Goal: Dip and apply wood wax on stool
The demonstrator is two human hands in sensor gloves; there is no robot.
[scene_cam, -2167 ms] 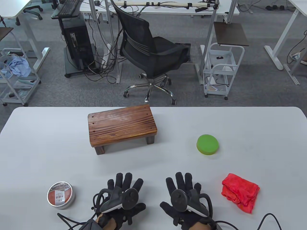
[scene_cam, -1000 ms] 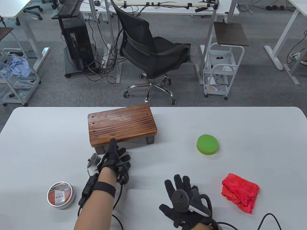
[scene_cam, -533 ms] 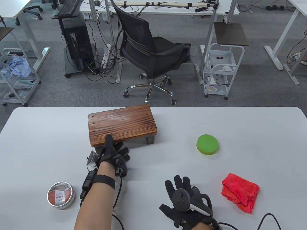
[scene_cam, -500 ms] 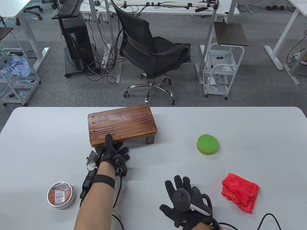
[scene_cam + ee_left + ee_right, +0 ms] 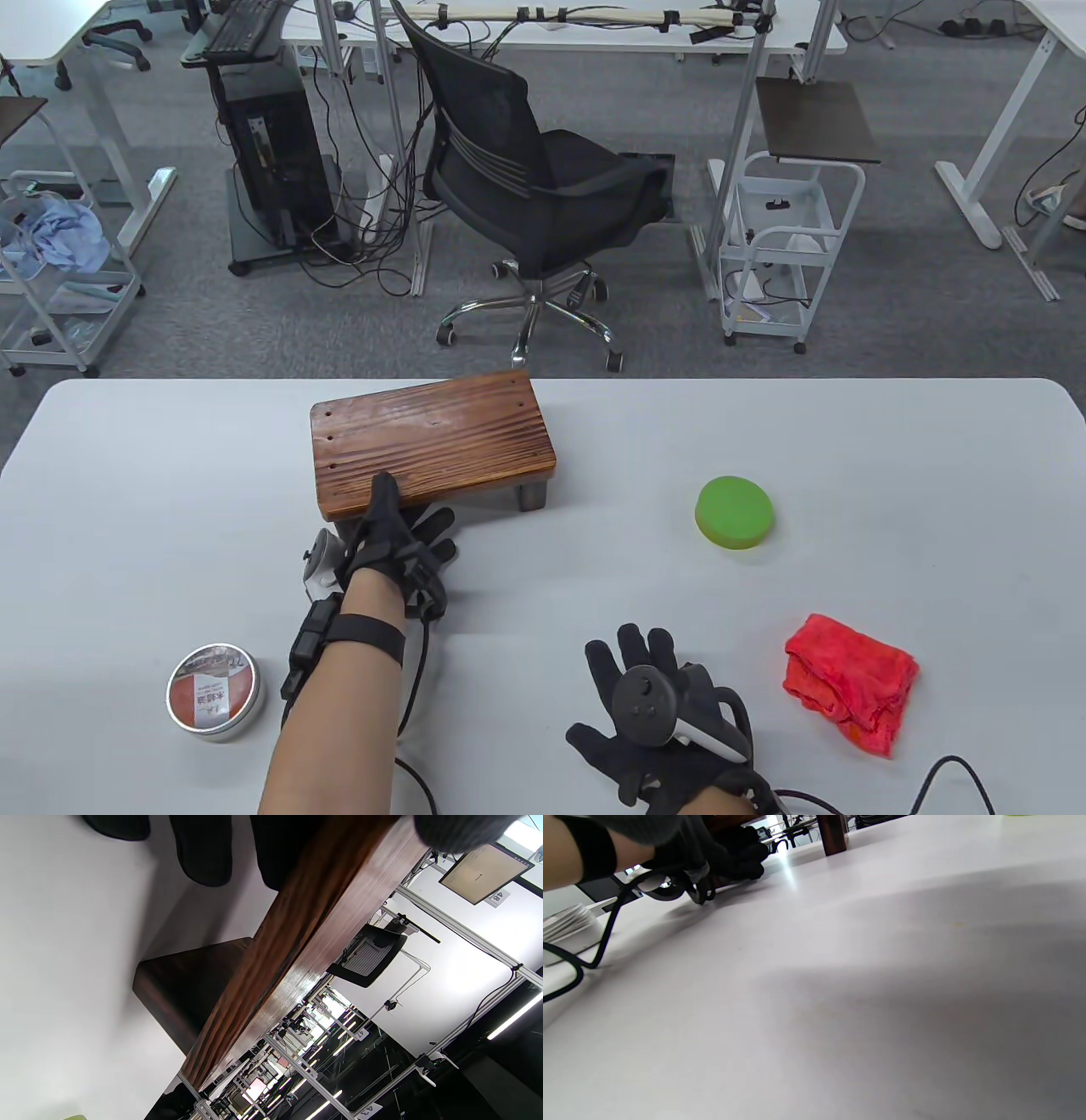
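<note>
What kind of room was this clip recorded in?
Likely an office or lab used for recording: a white table faces a black swivel chair, a desktop computer tower on a cart with tangled cables, and more white desks on grey carpet.

Crumpled red cloth (image 5: 851, 679) on the white table (image 5: 933, 475); beyond it, 1 black office chair (image 5: 543, 191).

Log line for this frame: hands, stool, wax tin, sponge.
left hand grips stool front edge | right hand flat on table | wax tin lidded | sponge untouched
</note>
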